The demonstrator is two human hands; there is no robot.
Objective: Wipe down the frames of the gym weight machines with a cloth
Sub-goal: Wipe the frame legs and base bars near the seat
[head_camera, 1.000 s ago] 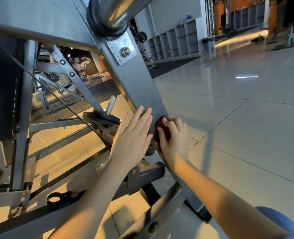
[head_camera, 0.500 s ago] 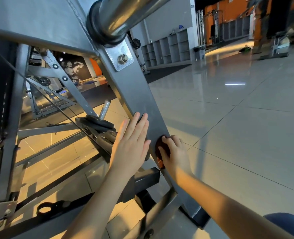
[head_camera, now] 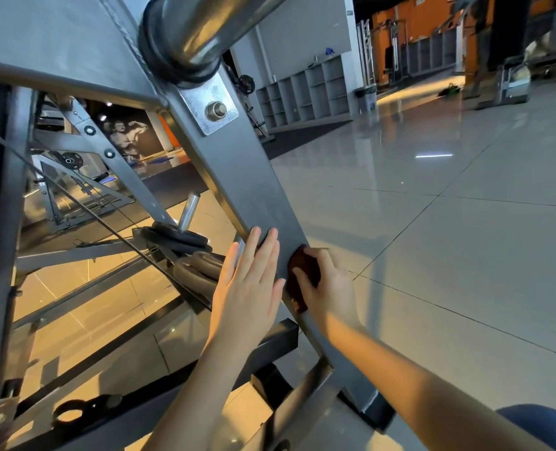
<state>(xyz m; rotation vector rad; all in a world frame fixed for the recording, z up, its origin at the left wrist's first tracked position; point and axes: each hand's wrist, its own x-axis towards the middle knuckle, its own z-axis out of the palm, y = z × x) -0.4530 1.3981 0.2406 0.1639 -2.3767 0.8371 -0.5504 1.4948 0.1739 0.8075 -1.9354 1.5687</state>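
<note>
The glossy grey tiled floor carries the grey machine frame, with cubby shelves standing far back.

The left hand, right hand, left forearm and right forearm are all showing bare. Blue fabric is peeking in at five o'clock; sleeve or trouser leg, unclear.

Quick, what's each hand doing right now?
Left hand: open, flat against the slanted frame beam.
Right hand: gripping the dark cloth on that beam.
</note>
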